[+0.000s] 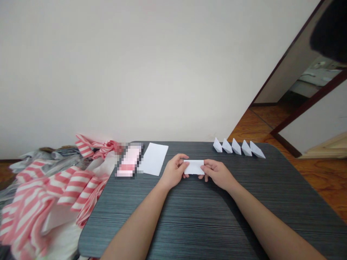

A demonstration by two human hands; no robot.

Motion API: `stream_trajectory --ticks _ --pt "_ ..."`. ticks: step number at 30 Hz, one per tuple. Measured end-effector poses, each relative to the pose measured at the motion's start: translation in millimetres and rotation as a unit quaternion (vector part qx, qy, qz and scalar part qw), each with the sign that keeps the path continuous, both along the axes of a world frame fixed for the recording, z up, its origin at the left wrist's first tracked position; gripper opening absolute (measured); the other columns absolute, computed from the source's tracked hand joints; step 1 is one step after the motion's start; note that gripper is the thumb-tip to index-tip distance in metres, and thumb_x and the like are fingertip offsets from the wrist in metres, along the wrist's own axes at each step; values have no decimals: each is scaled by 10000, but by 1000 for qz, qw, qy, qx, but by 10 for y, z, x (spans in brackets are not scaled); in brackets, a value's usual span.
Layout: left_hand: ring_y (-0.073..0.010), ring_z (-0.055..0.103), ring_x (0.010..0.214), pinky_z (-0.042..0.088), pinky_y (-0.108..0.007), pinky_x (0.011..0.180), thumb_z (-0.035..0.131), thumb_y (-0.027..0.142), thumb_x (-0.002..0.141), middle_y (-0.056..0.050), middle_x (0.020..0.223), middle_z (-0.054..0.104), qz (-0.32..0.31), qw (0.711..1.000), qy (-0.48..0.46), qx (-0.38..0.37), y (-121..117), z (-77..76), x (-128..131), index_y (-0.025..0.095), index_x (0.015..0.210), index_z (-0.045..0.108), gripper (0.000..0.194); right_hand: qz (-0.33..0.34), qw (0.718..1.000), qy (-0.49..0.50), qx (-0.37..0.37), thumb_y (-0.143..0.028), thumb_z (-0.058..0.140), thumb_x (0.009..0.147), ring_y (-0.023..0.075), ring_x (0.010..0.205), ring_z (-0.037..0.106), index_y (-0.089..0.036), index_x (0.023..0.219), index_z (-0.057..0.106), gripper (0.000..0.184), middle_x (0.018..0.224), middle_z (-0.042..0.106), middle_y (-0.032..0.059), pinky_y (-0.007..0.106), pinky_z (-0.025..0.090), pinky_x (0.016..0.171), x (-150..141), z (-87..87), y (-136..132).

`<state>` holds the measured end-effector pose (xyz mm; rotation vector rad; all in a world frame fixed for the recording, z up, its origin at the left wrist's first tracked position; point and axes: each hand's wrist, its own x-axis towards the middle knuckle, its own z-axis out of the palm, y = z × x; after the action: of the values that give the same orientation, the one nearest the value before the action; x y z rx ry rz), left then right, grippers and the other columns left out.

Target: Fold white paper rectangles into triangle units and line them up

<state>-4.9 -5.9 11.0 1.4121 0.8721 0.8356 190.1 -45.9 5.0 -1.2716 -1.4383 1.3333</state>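
Observation:
A small white folded sheet of paper (194, 167) is held level just above the middle of the table. My left hand (175, 171) pinches its left end, thumb on top and fingers beneath. At the right end, my right hand (217, 173) grips it the same way, with some fingertips showing under the lower edge. A stack of white paper (155, 159) lies to the left of my left hand. Toward the back right, several folded paper boats (227, 146) stand in a row.
The dark wood-grain table (173, 224) stands against a pale wall (151, 72). A blurred-out phone-like rectangle (129, 159) lies at its left side. Red-and-white striped cloth (35, 195) is heaped beyond the left edge. On the right are a wooden floor (311, 171) and a doorway.

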Motion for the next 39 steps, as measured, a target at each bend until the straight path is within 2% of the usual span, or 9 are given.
stream_trajectory --ticks 6,10,14,39 --pt "-95 544 437 391 -175 406 524 390 801 30 570 559 -31 999 -13 -24 -5 35 2 151 1184 415 464 -32 999 -20 16 -409 497 830 119 459 549 -152 911 572 280 654 673 43 236 433 460 15 9 -8" --pt "-91 517 412 395 -182 420 492 415 818 18 511 557 -48 999 23 -10 -2 15 -6 126 992 517 339 -37 999 -29 17 -422 492 833 121 462 552 -159 822 565 273 656 678 50 239 433 467 17 6 -12" --pt "-88 499 409 389 -182 418 450 429 838 8 500 566 -41 998 43 9 -6 1 -9 135 864 528 305 -35 999 -33 13 -434 494 828 118 449 549 -168 766 541 277 652 681 48 239 432 462 7 14 -10" --pt "-85 511 411 401 -189 418 428 436 849 6 542 586 -50 997 53 17 -16 30 -2 149 803 518 305 -27 999 -30 3 -457 456 846 115 442 553 -158 740 571 337 637 678 49 223 420 425 4 24 -9"
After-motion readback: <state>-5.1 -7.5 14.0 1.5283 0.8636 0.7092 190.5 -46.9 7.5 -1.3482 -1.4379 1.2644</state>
